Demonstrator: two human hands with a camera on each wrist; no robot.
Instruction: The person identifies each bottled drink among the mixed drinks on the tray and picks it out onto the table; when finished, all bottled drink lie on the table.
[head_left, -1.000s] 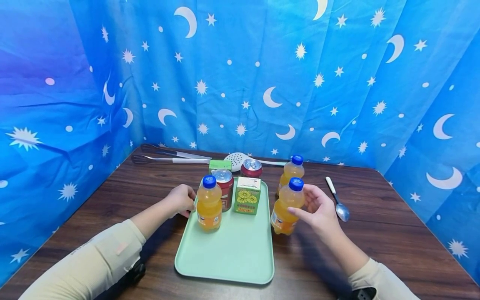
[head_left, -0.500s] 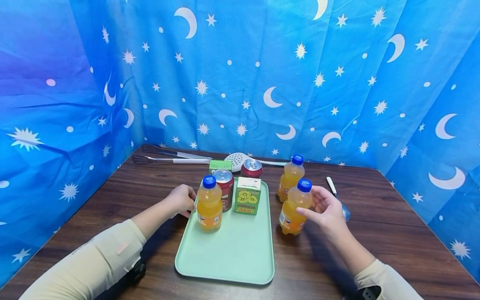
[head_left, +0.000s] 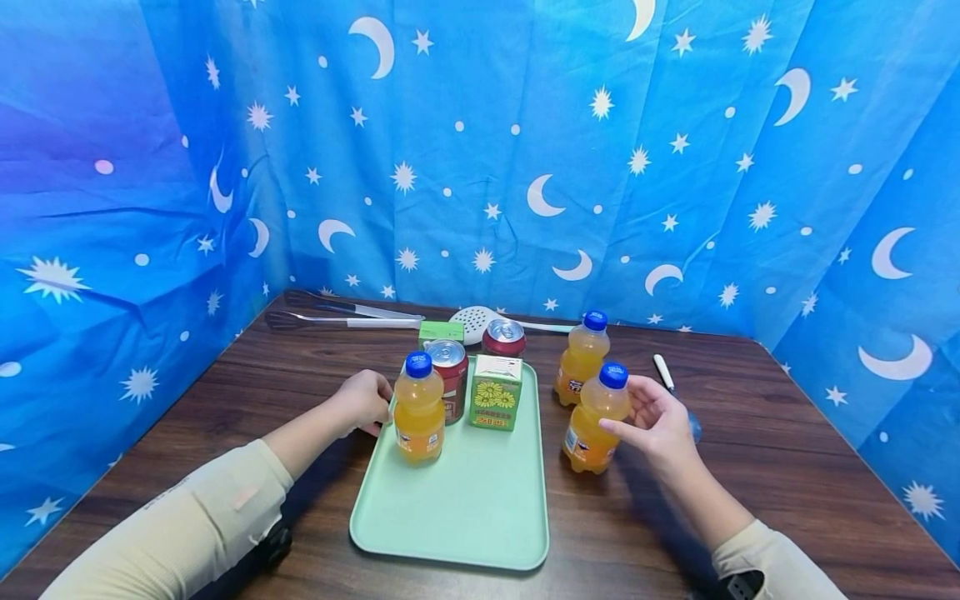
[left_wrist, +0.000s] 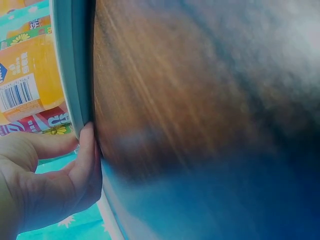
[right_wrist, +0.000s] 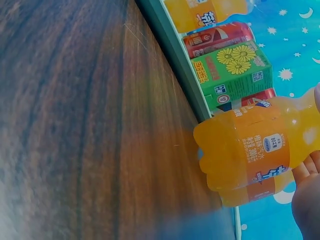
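Observation:
My left hand point(head_left: 363, 400) pinches the left rim of a pale green tray point(head_left: 457, 517) between thumb and fingers, as the left wrist view shows close up. On the tray stand an orange soda bottle point(head_left: 419, 408) with a blue cap, a red can point(head_left: 453, 383) and a green drink carton point(head_left: 495, 400) with yellow flowers. To the right of the tray, my right hand point(head_left: 663, 425) holds a second orange soda bottle point(head_left: 592, 425) by its upper part, thumb in front. This bottle is upright, its label facing the right wrist camera. A third orange soda bottle point(head_left: 579, 367) stands just behind it.
Behind the tray are another red can point(head_left: 503, 337), another green carton point(head_left: 441, 332) and a white slotted spoon point(head_left: 472, 321). Long-handled utensils point(head_left: 375, 322) lie at the back left. A spoon point(head_left: 663, 371) lies partly hidden behind my right hand.
My right hand has moved right with the soda bottle, away from the tray's edge, and now covers more of the spoon. The left hand and tray have stayed put.

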